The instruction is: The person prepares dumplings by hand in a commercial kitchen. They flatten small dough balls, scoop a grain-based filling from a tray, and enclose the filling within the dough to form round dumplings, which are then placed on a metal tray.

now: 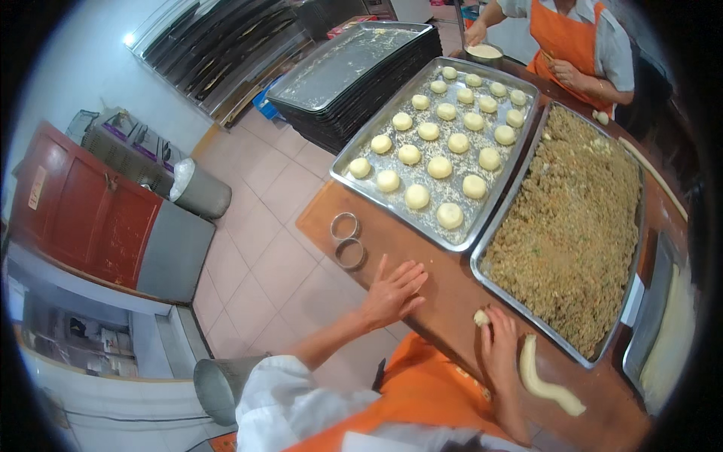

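Note:
My left hand [395, 291] hovers at the near edge of the wooden worktable [446, 302], fingers spread and nothing in it. Two metal ring cutters [350, 253] lie just beyond it, side by side. With thumb and fingertips my right hand [499, 339] holds a small lump of dough [481, 318] at the tabletop. A bent dough rope [542, 384] rests to the right of that hand. Farther off, a metal baking tray [390, 212] carries several rows of round dough pieces [439, 167] on scattered pale crumbs or flour. Beside it, a deep tray [480, 272] is heaped with crumbly brown filling [570, 243].
A tall stack of baking trays [353, 73] stands beyond the table. Across it, a co-worker in an orange apron [565, 39] has one hand at a bowl [484, 53]. Another tray [649, 316] with dough sits far right. Metal bins [206, 195] stand on the tiled floor.

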Motion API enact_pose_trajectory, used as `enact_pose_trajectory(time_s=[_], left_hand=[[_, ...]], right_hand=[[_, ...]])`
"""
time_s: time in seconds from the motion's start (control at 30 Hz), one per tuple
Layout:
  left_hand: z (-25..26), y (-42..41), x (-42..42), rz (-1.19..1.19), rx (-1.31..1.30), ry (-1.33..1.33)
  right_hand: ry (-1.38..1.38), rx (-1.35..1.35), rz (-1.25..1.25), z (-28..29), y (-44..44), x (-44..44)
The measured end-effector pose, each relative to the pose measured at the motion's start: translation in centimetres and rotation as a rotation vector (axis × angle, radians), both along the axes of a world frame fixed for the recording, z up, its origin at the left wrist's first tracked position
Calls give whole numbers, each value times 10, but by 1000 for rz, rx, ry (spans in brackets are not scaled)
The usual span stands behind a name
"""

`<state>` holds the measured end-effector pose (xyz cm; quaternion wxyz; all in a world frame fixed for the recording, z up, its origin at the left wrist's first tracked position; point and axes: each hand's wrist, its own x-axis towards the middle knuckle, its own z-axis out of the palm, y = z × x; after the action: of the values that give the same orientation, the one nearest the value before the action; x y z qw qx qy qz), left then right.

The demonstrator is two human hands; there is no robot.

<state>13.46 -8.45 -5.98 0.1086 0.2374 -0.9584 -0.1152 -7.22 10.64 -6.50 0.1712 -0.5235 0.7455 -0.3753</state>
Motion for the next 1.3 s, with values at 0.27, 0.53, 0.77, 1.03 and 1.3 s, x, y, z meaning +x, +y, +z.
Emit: enact_pose_trajectory(time_s=[0.27,0.53,0.77,1.03,1.3], left_hand=[[42,-234,-21,349,-530,496],[92,-446,-33,713,-305,133],[102,-481,-40,583,-71,-66],[113,-477,-56,476,-307,-353],[143,-465,-55,654,-439,-79]], right_hand=[[-8,17,3,-8,-3,-5],[57,19,75,1,-9,-13],[90,-87,39,-27,-5,-14],[10,-75,-23,-21,-7,-13],[-6,-127,-45,-22,-8,-10]])
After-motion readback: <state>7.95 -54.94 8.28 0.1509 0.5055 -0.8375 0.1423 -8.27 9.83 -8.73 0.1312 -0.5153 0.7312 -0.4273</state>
